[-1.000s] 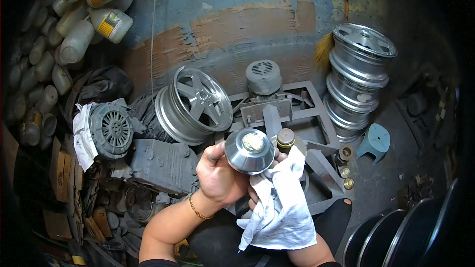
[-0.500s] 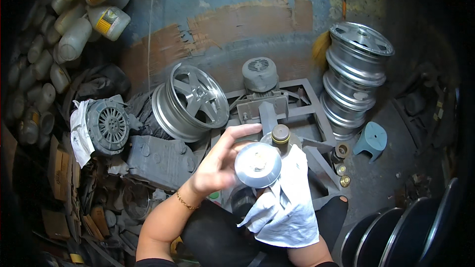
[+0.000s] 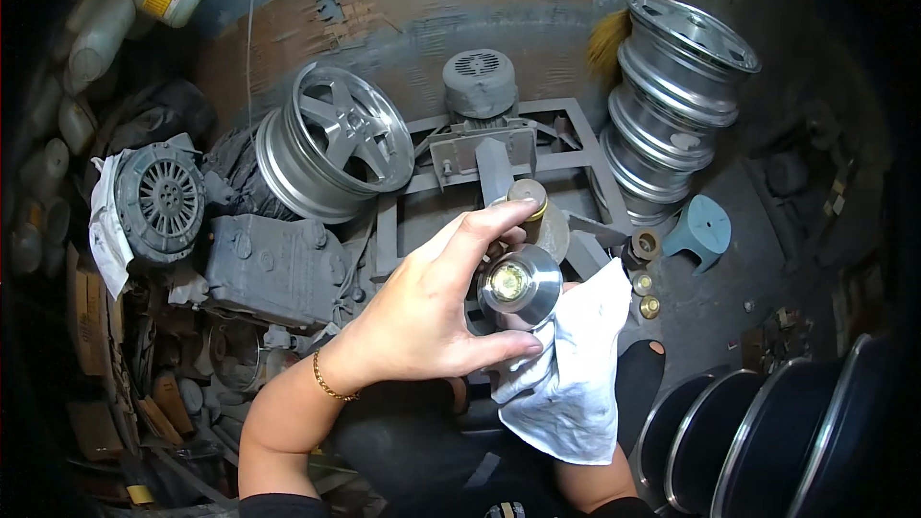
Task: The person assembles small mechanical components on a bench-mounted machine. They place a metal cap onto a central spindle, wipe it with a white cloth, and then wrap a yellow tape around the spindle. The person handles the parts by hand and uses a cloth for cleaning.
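A shiny round metal piece [image 3: 545, 297] with a flared rim and a bright yellowish centre is held up in front of me. My left hand [image 3: 413, 312] curves around its left side, thumb below and fingers above and behind it. A white cloth [image 3: 576, 374] drapes down from the right of the piece. My right forearm [image 3: 593, 485] rises under that cloth, which covers most of my right hand; its fingers are closed in the fabric against the piece. Just beyond my left index finger stands a capped cylinder [image 3: 526, 190] with a gold band.
Behind my hands lies a grey metal frame [image 3: 600, 168] carrying a motor [image 3: 480, 84]. A spoked wheel rim [image 3: 336, 139] leans at left, near a battery [image 3: 273, 264]. Stacked rims [image 3: 662, 115], a blue stool [image 3: 703, 230] and small brass parts [image 3: 649, 306] stand at right.
The metal piece has tilted, its broad disc face giving way to a narrower, deeper side. My left hand has closed in around it. The surroundings have shifted up and left in view.
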Tool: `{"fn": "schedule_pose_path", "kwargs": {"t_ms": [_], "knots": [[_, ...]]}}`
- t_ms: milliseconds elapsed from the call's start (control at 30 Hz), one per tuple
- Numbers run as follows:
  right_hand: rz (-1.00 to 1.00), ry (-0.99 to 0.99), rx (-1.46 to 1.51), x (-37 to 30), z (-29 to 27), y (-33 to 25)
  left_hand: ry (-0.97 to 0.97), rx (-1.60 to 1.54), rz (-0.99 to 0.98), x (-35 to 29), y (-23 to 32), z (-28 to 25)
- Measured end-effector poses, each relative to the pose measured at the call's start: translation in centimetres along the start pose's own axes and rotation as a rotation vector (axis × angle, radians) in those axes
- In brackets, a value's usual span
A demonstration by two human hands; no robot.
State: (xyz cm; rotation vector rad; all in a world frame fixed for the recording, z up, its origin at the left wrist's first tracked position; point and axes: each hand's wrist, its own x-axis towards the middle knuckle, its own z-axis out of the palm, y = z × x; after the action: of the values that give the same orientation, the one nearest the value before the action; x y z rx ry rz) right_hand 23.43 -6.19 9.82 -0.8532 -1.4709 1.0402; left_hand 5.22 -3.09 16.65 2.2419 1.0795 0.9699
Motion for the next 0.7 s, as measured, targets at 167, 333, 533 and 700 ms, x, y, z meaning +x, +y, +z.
{"fn": "schedule_pose_path", "kwargs": {"t_ms": [167,333,533,700], "knots": [[-0.211,-0.135,-0.463,0.6,-1.1,-1.4,-0.014,-0.024,-0.015,0.1,0.0,0.1],[-0.230,-0.202,-0.605,1.1,-0.9,-0.8,-0.011,0.001,-0.080,0.3,-0.2,0.3],[0.249,-0.103,0.330,2.1,1.3,1.5,-0.028,0.051,-0.206,0.2,-0.3,0.2],[0.589,-0.057,0.872,1.6,1.7,1.2,-0.032,0.081,-0.282,0.2,-0.2,0.0]]}}
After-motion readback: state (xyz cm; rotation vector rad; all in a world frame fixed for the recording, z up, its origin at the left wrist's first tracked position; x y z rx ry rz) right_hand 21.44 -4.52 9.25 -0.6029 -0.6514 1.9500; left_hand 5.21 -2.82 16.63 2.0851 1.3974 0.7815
